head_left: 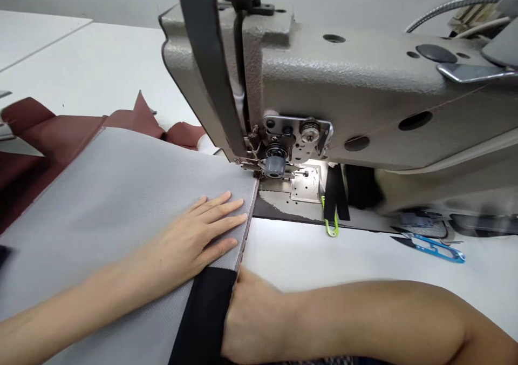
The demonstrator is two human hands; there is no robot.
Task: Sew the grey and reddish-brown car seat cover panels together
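Observation:
My left hand (206,230) lies flat on a large grey fabric panel (121,192), fingers spread and pointing toward its right edge. My right hand (253,316) is at that same edge, nearer to me, beside a black strip (206,311) on the panel. Its fingers are hidden under or behind the fabric, so its grip does not show. The panel's far right corner reaches the needle area of a grey sewing machine (364,73). Dark red material (68,133) shows beneath and beyond the panel.
Blue thread snips (439,248) lie on the white table (291,251) at the right. Green-handled snips (332,227) are partly covered by black strips (335,192) beside the machine's plate. A dark band (202,46) hangs down in front of the machine head.

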